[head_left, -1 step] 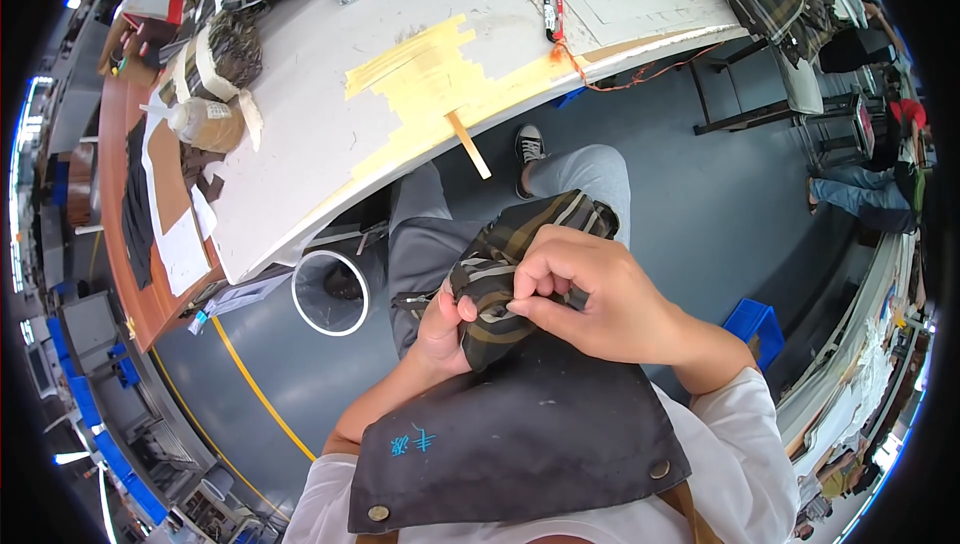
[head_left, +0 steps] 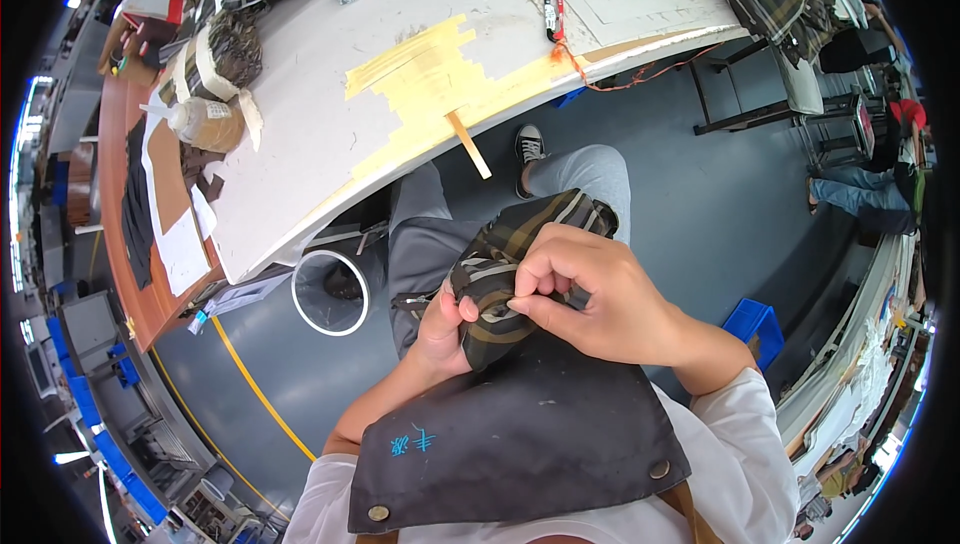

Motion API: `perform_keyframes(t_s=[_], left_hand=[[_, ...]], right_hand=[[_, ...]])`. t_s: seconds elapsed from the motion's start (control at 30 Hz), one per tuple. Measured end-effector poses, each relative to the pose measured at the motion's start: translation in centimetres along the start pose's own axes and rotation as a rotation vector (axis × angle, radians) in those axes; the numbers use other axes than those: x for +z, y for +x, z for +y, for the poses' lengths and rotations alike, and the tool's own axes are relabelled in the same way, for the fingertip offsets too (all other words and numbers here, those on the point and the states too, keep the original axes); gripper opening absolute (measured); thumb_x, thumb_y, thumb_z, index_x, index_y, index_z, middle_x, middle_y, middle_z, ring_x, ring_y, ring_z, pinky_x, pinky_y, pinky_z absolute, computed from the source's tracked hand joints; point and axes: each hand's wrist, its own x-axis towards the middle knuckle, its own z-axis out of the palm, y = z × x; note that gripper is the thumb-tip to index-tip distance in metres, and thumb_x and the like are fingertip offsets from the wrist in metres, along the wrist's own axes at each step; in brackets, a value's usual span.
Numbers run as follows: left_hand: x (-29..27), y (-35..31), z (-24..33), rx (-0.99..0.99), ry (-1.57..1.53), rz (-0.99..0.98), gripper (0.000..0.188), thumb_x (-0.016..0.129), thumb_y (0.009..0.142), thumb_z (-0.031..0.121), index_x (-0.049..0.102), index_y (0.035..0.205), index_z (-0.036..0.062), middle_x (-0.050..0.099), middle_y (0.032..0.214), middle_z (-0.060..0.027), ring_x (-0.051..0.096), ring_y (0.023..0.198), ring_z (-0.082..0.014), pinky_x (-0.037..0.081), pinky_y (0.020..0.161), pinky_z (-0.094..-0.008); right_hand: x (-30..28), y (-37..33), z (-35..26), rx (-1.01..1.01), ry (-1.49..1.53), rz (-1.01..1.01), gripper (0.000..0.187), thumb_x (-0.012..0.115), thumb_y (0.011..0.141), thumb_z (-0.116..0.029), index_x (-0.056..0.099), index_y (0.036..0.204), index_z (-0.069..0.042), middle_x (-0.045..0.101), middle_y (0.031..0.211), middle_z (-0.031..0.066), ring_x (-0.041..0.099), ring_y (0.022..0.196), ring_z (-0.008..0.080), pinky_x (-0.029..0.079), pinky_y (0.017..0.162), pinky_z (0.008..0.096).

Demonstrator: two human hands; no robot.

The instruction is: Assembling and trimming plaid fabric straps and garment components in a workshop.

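A dark plaid fabric piece (head_left: pixel 507 235), brown, black and white, lies bunched over my lap. My left hand (head_left: pixel 441 334) is closed on its near left edge, thumb on top. Close beside it, my right hand (head_left: pixel 592 296) hovers over the cloth with thumb and forefinger pinched together. Whatever is in that pinch is too small to make out. A small dark strip with a metal bit (head_left: pixel 411 301) sticks out left of my left hand; its kind is unclear. Part of the fabric is hidden beneath my right hand.
Ahead stands a white table (head_left: pixel 300 74) with yellow tape (head_left: pixel 425 79), thread snips (head_left: pixel 553 12), a plastic bottle (head_left: pixel 208 124) and a wooden stick (head_left: pixel 468 146) jutting over its edge. A lined bin (head_left: pixel 298 294) is at my left, a blue crate (head_left: pixel 755 329) at my right.
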Motion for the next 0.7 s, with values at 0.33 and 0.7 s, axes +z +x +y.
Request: perform_keyframes(t_s=[0.33,0.7], left_hand=[[-3.8,-0.6,-0.6,0.0,-0.04,-0.146,0.074,0.062,0.076,0.054,0.042,0.122,-0.0005,0.046,0.123,-0.015,0.048,0.113,-0.025,0.039,0.098,-0.0396],[-0.8,0.0,-0.3,0.091,-0.059,-0.017,0.032,0.053,0.085,0.047,0.057,0.093,0.0158,0.051,0.121,-0.0106,0.048,0.114,-0.025,0.038,0.098,-0.0432]], right_hand=[[0.2,0.1,-0.2,-0.127,-0.176,0.08,0.017,0.069,0.065,0.0,0.056,0.075,-0.005,0.047,0.068,0.0045,0.05,0.059,0.0183,0.041,0.051,0.0301],[0.8,0.1,1.1,-0.568,-0.593,0.355,0.021,0.075,0.053,0.0,0.059,0.068,-0.005,0.052,0.065,0.0035,0.048,0.054,0.0197,0.036,0.045,0.0286]])
